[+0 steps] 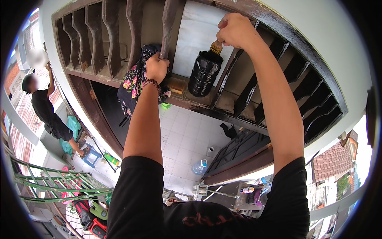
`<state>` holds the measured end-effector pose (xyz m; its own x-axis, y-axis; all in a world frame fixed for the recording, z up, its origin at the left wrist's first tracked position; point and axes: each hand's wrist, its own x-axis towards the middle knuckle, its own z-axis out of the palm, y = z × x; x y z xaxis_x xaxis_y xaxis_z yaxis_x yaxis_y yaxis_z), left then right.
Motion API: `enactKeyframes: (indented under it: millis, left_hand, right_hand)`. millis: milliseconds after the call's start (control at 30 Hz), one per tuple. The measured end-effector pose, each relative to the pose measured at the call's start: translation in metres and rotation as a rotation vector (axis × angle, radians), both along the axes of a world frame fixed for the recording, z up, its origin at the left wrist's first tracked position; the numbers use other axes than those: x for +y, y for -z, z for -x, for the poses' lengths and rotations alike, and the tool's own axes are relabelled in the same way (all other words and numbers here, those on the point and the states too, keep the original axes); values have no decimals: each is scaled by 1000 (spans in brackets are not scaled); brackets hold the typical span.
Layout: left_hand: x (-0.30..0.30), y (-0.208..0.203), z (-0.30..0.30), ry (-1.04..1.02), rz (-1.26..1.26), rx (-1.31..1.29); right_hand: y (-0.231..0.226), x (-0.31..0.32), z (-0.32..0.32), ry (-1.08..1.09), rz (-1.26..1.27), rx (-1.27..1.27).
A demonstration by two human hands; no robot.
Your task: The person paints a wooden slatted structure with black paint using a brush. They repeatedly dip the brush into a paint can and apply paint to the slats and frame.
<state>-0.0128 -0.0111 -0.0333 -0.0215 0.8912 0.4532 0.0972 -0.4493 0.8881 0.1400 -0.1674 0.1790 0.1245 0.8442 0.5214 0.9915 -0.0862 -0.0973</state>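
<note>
My right hand [238, 32] is closed on a paintbrush [216, 47], whose lower end is at the mouth of a black container [205, 75]. That container, cut open at the top and streaked with paint, stands on the ledge of a wooden transom frame. My left hand [157, 68] is wrapped round the lower end of a brown wavy slat [167, 32] in the frame. A dark floral cloth [135, 81] hangs over the ledge beside and under it. Between cloth and container lies a small brownish block [175, 87].
Slats on the right [296, 81] look black, those on the left [111, 40] brown. Far below are a tiled floor [179, 131], a water bottle [199, 167] and a dark door [234, 153]. At left, a person [43, 103] stands on a blue stool [92, 155] near green metal bars [59, 183].
</note>
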Motion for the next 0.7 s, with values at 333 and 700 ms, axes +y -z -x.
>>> enactKeyframes:
  millis: [333,700]
  left_hand:
    - [1,2,-2,29,4,-22]
    - [2,3,-2,10,-13,-10]
  right_hand:
    - [-10,-15,0,-53,-50,-40]
    - [-7,-13,-4,-74,-94,-13]
